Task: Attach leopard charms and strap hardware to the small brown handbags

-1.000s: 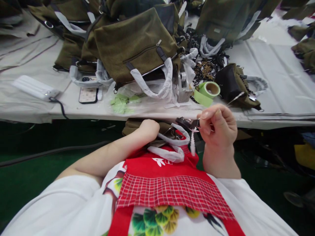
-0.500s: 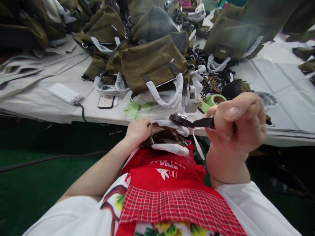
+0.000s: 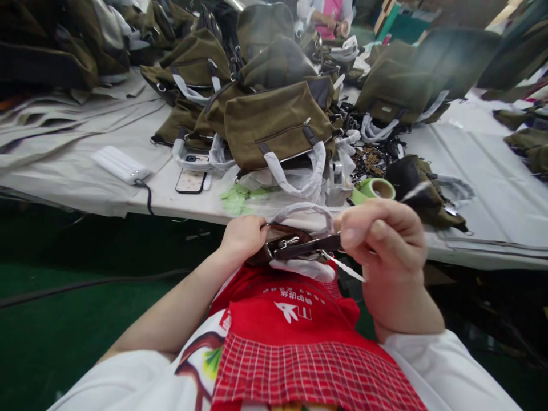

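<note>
My left hand grips the left rim of a small open bag, held against the red apron below the table edge. White-wrapped handles lie along the bag's front and arch behind it. My right hand is closed on one end of a dark strap with a metal clasp. The strap's other end is over the bag's opening. A thin white tag hangs beside the strap, below my right fingers.
Olive bags are piled along the table. Nearer its edge are a white power bank with a cable, a phone, green tape and a small dark bag. Across the table, a person's hands show.
My right hand has moved left and down, bringing the strap from above the bag's right side to over its opening. My left hand keeps its hold. The view has tilted up slightly.
</note>
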A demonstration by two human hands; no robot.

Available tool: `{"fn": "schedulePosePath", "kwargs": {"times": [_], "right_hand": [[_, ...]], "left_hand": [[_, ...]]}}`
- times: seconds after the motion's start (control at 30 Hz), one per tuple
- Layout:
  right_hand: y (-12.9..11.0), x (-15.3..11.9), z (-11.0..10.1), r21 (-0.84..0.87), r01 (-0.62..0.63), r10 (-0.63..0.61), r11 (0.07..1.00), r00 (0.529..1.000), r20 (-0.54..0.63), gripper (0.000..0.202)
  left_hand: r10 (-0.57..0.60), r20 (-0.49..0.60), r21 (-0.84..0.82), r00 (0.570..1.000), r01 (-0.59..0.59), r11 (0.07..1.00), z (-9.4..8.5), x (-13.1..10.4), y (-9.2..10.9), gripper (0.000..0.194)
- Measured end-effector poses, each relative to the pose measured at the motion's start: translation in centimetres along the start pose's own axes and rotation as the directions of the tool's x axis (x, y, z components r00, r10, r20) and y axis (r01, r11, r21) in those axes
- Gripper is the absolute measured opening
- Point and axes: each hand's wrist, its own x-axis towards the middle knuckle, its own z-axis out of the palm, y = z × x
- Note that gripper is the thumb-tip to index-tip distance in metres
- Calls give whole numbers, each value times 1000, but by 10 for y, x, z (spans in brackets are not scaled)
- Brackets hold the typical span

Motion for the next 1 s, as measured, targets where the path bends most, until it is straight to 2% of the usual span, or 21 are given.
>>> {"fn": "schedulePosePath", "kwargs": {"times": [0.1,0.13,0.2,0.27,0.33,0.4,0.47,0.57,0.63,0.73,0.8,0.9,0.97,1.0], "right_hand": [[35,-2,-2,-64,-169,176,984,976,125,29],[50,-3,-2,-125,-265,283,956,946,160,30],[86,-5,-1,-318,-446,513,837,842,170,30],[122,-10,1,-529,-514,648,675,757,90,26],[150,-17,6,-655,-505,671,563,742,5,23],[167,-23,12,-700,-480,640,529,767,-42,24],[175,-26,18,-725,-465,622,508,780,-65,24],[180,-24,25,-750,-452,656,482,754,-33,26],[181,-21,28,-743,-445,681,501,732,20,28],[179,-19,31,-742,-430,697,515,713,71,19],[175,-22,32,-733,-429,693,529,716,81,20],[169,-29,31,-677,-457,689,577,718,102,19],[169,-33,30,-651,-509,727,564,680,98,21],[170,-34,29,-641,-544,754,541,652,82,22]], "left_hand": [[1,-2,-10,1000,-1,1000,-4,-7,-4,37],[-2,-4,-12,1000,2,1000,-5,-10,-5,37],[-9,-13,-12,1000,8,1000,-5,-15,-7,36],[-9,-30,-22,1000,8,1000,-2,-20,-9,35],[-3,-38,-44,999,2,999,2,-26,-12,34],[-7,-41,-68,999,5,998,6,-30,-15,33],[-15,-46,-80,999,11,997,10,-33,-18,32],[-17,-62,-89,998,11,996,11,-35,-20,31],[-11,-53,-91,999,7,996,11,-33,-21,30],[-22,-47,-99,999,17,995,10,-31,-22,28],[-42,-102,-121,994,29,992,8,-31,-23,25],[19,-234,-157,972,-57,986,0,-39,-21,25],[102,-259,-173,961,-150,973,-7,-48,-16,20],[146,-230,-182,962,-190,965,-10,-53,-13,20]]}}
